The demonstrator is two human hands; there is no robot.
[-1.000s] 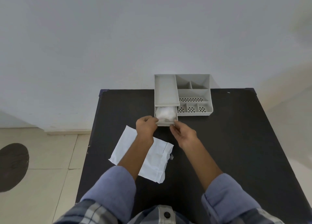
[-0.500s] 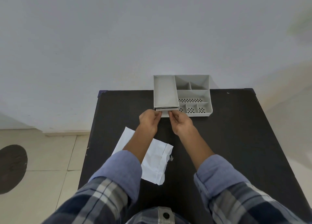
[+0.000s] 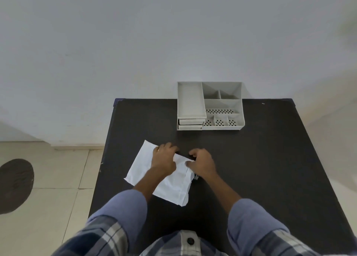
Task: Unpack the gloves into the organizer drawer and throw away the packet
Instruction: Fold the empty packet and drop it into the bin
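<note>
A grey plastic organizer (image 3: pixel 222 106) stands at the far edge of the black table (image 3: pixel 260 159). Its drawer (image 3: pixel 190 127) at the front left is pushed in, and the gloves are hidden inside. A flat white packet (image 3: pixel 170 186) lies on the table nearer to me, left of centre. My left hand (image 3: pixel 164 159) rests on the packet's upper middle. My right hand (image 3: pixel 201 164) pinches the packet's upper right corner, which is lifted and creased.
The organizer has several open compartments on its right, some with perforated floors. The table's left edge drops to a tiled floor with a dark round mat (image 3: pixel 15 184). A plain wall stands behind the table.
The drawer, open with white gloves inside, has been pushed shut. Both hands have then moved back from the organizer to the packet and taken hold of it.
</note>
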